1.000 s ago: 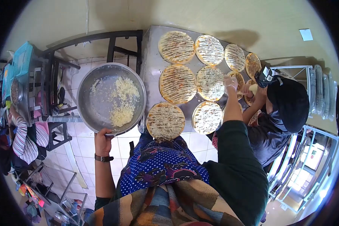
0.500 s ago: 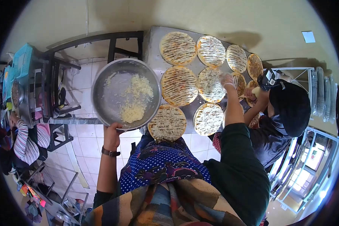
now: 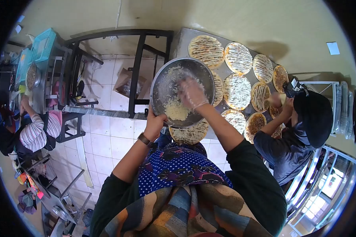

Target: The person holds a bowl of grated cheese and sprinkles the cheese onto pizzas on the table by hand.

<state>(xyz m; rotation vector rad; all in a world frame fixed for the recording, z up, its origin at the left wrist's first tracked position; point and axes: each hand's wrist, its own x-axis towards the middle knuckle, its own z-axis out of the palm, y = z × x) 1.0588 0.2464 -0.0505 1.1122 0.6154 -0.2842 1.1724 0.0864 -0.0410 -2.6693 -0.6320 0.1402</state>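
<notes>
My left hand (image 3: 156, 122) grips the near left rim of a round metal bowl (image 3: 161, 79), which is held over the left part of the metal table (image 3: 184, 41). Grated pale cheese (image 3: 177, 110) lies inside. My right hand (image 3: 192, 93), in a clear glove, is inside the bowl at the cheese; motion blurs its fingers. Partly under the bowl's near edge is a round pizza (image 3: 190, 133) with grated topping. Several more pizzas stand in rows to the right, among them a striped one (image 3: 207, 51) and one strewn with cheese (image 3: 237, 91).
A co-worker in a black cap (image 3: 313, 118) works at the table's right end, hands over the pizzas. A black metal frame (image 3: 136, 71) stands at the left, with a cardboard box (image 3: 127, 83) behind it. Another person in striped sleeves (image 3: 33, 132) is at the far left.
The bowl and my left hand have moved right, partly over the pizzas. My right hand has left the pizzas and entered the bowl. The view has shifted left.
</notes>
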